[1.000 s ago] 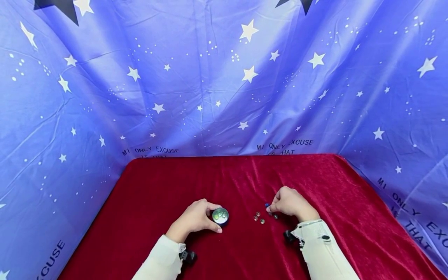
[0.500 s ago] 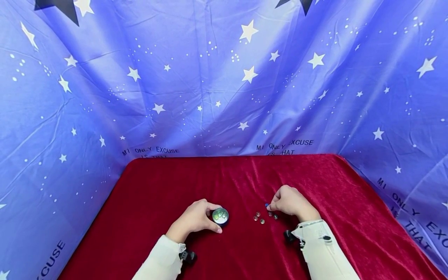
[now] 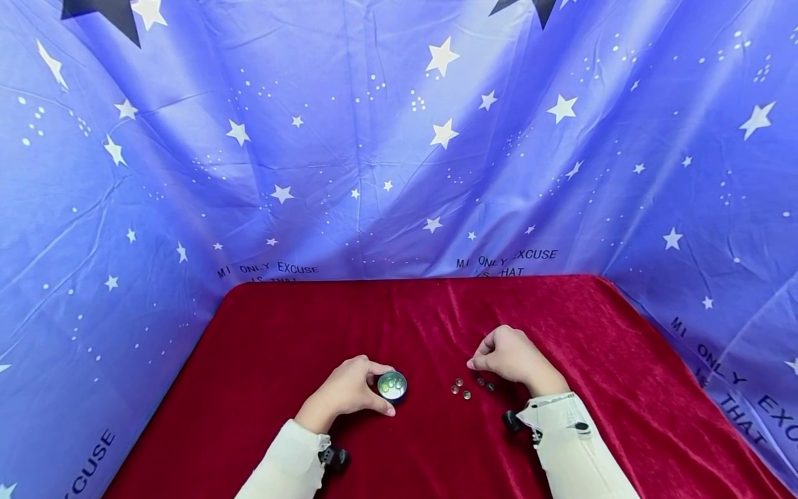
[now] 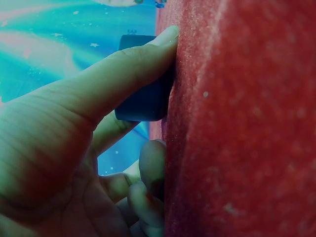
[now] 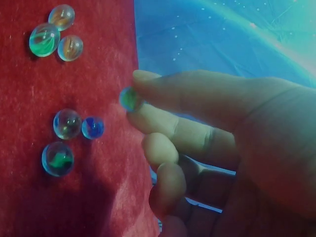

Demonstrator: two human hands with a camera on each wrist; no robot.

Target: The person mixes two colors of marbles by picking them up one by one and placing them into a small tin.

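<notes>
My left hand point(image 3: 382, 389) grips a small round metal tin point(image 3: 392, 385) standing on the red cloth, thumb on the near side and fingers round the far side. Several glass marbles point(image 3: 390, 382) lie in the tin. In the left wrist view my thumb point(image 4: 123, 74) presses on the dark tin wall point(image 4: 145, 101). My right hand point(image 3: 472, 364) hovers just above the cloth and pinches a small blue-green marble point(image 5: 129, 98) between thumb and forefinger. Below it several loose marbles point(image 3: 466, 388) lie on the cloth: one group point(image 5: 57, 34) and another group point(image 5: 69, 138).
The table wears a red velvet cloth point(image 3: 405, 312). A blue star-printed sheet point(image 3: 399, 138) hangs close behind and on both sides. The cloth's far half carries nothing. Wrist cameras sit on both white sleeves point(image 3: 561, 423).
My right hand has risen a little and drawn back from the cloth with the blue marble pinched in its fingers. The left hand and tin have stayed still.
</notes>
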